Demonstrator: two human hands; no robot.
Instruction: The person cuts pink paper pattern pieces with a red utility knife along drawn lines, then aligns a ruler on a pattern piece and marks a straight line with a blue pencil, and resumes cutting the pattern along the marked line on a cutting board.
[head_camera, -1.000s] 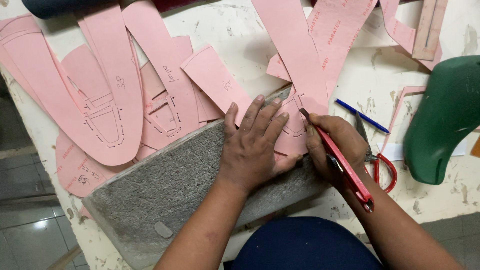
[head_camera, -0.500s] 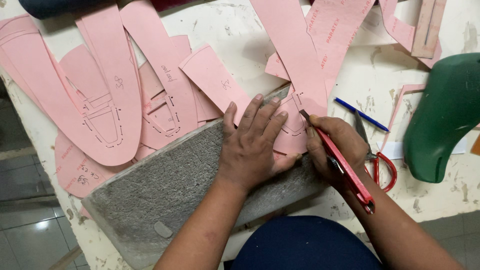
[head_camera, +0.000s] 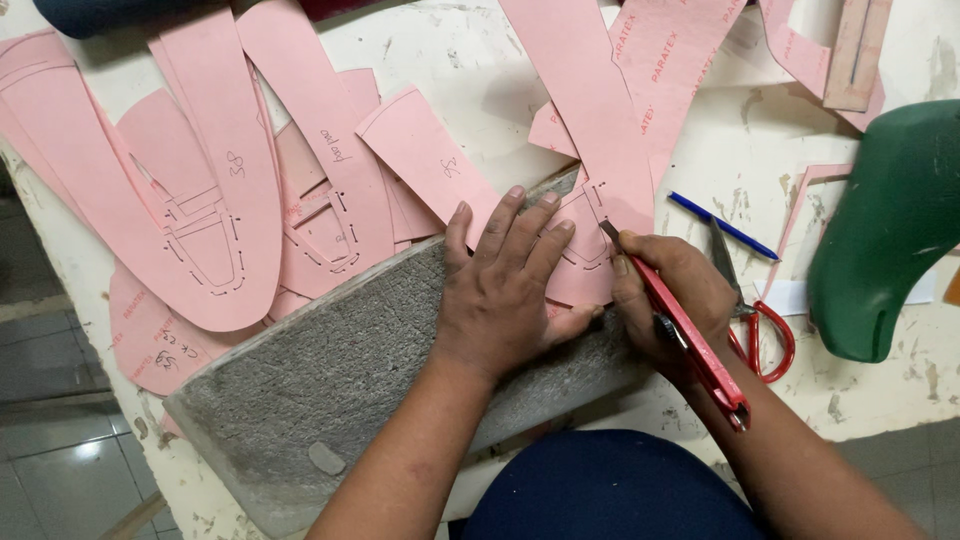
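My left hand (head_camera: 505, 290) lies flat, fingers spread, pressing a pink pattern piece (head_camera: 590, 262) down on a grey cutting board (head_camera: 310, 380). My right hand (head_camera: 672, 295) grips a red utility knife (head_camera: 690, 335) like a pen. Its blade tip touches the upper edge of the pink piece, right beside my left fingertips. A long pink strip (head_camera: 585, 110) runs up from that spot.
Many pink paper shoe patterns (head_camera: 200, 200) cover the left and top of the worn white table (head_camera: 760, 150). A blue pen (head_camera: 722, 225) and red-handled snips (head_camera: 765, 335) lie to the right. A green shoe last (head_camera: 890, 225) sits at the right edge.
Almost nothing differs; the knife tip and right hand shift very slightly along the pink piece while the left hand stays pressed in place.
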